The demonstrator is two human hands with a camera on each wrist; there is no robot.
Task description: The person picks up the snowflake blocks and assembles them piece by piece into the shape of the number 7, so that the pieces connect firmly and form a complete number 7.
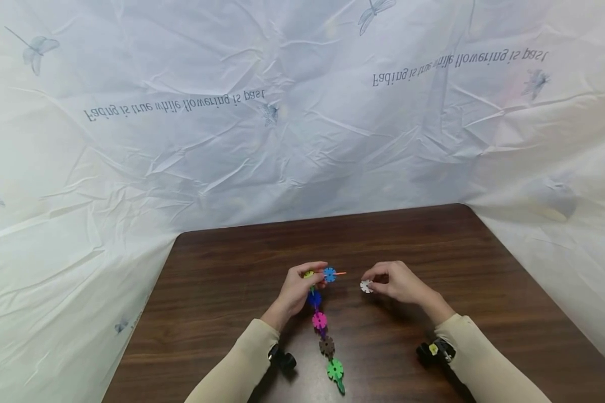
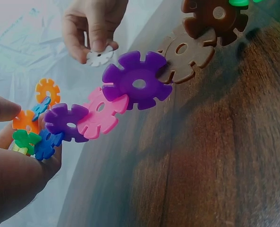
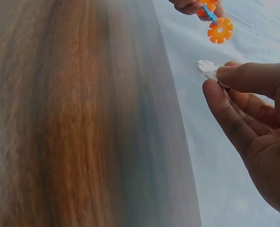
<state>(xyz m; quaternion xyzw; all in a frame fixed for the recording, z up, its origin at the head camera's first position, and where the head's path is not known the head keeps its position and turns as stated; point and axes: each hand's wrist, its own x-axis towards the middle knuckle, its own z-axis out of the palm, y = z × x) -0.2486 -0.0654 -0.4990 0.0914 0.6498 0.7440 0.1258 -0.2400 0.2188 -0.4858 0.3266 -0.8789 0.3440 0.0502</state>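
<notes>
My left hand (image 1: 294,291) pinches the upper end of a chain of notched plastic snowflake discs. Beyond its fingertips stick out a light blue disc (image 1: 330,274) and an orange disc (image 3: 220,30), the latter edge-on in the head view. From the hand the chain runs toward me through a dark blue disc (image 2: 48,143), a pink disc (image 1: 319,321), a purple disc (image 2: 137,80), brown discs and a bright green disc (image 1: 335,369). Between thumb and fingers my right hand (image 1: 398,281) holds a single white disc (image 1: 366,286), a short gap to the right of the orange one.
Beneath both hands lies a dark brown wooden table (image 1: 222,291) with rounded far corners. A white printed sheet (image 1: 302,151) hangs behind it and down both sides. Black wrist cameras sit at the left cuff (image 1: 282,360) and the right cuff (image 1: 433,352), low over the table.
</notes>
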